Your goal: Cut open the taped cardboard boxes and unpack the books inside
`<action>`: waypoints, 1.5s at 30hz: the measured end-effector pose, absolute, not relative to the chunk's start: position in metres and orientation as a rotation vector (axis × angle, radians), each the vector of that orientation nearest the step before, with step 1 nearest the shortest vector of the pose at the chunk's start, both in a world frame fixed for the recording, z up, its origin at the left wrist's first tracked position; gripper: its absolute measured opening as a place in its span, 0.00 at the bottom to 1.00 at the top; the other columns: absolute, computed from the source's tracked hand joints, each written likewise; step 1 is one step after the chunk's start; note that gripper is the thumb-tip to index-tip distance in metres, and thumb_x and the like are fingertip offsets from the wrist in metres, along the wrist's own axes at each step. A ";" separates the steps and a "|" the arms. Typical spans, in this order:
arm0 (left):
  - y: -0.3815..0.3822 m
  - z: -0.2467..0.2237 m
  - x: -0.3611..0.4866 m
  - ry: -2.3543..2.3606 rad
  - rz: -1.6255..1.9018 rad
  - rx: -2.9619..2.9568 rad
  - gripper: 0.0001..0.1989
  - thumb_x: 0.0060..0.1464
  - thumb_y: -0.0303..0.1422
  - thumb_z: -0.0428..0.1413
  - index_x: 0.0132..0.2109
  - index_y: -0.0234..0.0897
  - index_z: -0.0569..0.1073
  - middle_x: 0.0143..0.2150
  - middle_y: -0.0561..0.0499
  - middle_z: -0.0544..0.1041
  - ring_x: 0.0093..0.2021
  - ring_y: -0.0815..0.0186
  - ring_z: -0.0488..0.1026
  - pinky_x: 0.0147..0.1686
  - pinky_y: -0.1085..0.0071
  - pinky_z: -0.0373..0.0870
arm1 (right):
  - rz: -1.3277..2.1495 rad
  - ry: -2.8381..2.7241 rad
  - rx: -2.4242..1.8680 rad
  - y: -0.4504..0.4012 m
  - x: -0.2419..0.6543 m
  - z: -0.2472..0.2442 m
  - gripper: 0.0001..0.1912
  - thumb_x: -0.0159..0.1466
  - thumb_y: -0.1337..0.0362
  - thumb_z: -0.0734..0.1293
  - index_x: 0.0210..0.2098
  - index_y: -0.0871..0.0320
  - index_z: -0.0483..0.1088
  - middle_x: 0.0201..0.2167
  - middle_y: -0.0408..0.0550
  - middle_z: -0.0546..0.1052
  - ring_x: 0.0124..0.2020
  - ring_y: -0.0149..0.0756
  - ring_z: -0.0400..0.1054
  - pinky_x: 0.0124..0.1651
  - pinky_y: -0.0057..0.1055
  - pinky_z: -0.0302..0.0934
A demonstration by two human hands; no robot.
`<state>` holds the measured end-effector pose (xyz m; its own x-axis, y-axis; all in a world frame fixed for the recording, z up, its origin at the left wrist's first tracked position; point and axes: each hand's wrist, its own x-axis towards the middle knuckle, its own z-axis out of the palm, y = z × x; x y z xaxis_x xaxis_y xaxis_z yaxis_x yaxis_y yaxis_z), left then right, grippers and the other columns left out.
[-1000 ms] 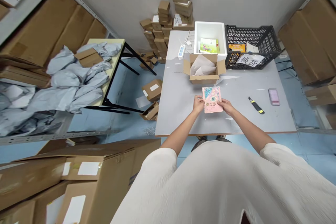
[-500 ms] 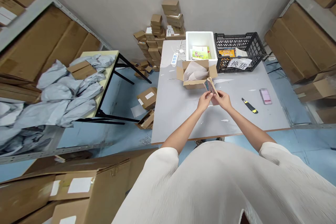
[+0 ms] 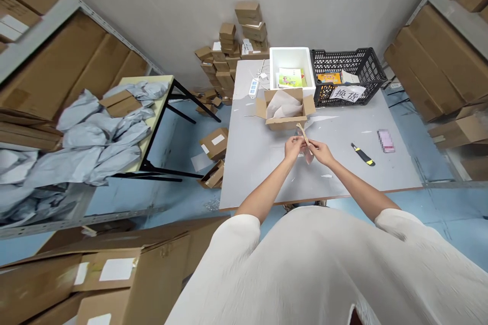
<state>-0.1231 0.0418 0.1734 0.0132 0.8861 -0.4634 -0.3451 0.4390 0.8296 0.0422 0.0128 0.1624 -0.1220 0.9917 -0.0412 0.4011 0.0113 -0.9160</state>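
Between my hands, over the table's front half, is a small book (image 3: 302,131), seen nearly edge-on with its cream page edges upward. A pinkish part of it, or a wrapper, hangs below the fingers. My left hand (image 3: 294,148) pinches it from the left, fingers closed. On the other side my right hand (image 3: 321,152) is closed on it too. Just beyond stands an open cardboard box (image 3: 284,123) with crumpled pale packing paper (image 3: 284,104) inside. To the right lie a black and yellow utility knife (image 3: 363,154) and a pink printed slip (image 3: 386,140), partly blurred.
The grey table (image 3: 247,162) bears a white foam box (image 3: 273,68) and a black plastic crate (image 3: 375,68), both holding books, and a power strip (image 3: 253,87). Grey mailing bags (image 3: 86,132) cover the left table. Cartons (image 3: 224,63) are stacked by the wall.
The book has turned from showing its cover to nearly edge-on, and moved slightly towards me. Both hands have shifted a little with it.
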 end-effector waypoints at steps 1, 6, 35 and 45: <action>0.041 0.172 -0.122 1.200 1.055 0.590 0.16 0.56 0.39 0.73 0.41 0.37 0.76 0.35 0.47 0.85 0.38 0.62 0.85 0.51 0.59 0.82 | 1.089 -1.611 -1.452 0.011 0.041 0.161 0.23 0.74 0.49 0.66 0.62 0.48 0.82 0.59 0.47 0.85 0.53 0.47 0.81 0.60 0.46 0.76; 0.041 0.162 -0.125 1.238 1.045 0.657 0.15 0.48 0.36 0.76 0.37 0.37 0.78 0.33 0.49 0.84 0.37 0.61 0.83 0.50 0.59 0.82 | 1.020 -1.678 -1.435 0.003 0.034 0.158 0.22 0.73 0.49 0.68 0.60 0.49 0.83 0.61 0.53 0.83 0.56 0.47 0.79 0.57 0.43 0.77; 0.043 0.149 -0.168 1.519 1.009 0.787 0.09 0.51 0.26 0.67 0.41 0.39 0.81 0.42 0.47 0.85 0.46 0.59 0.82 0.54 0.60 0.78 | 1.367 -1.110 -1.552 0.022 0.057 0.166 0.15 0.51 0.55 0.75 0.33 0.52 0.69 0.27 0.40 0.77 0.32 0.37 0.71 0.42 0.37 0.69; 0.029 0.158 -0.135 1.206 0.983 0.750 0.14 0.55 0.35 0.71 0.46 0.37 0.81 0.47 0.42 0.86 0.50 0.56 0.84 0.56 0.57 0.78 | 1.132 -1.296 -1.563 0.016 0.028 0.171 0.14 0.57 0.50 0.73 0.36 0.52 0.73 0.30 0.44 0.82 0.34 0.41 0.76 0.43 0.37 0.71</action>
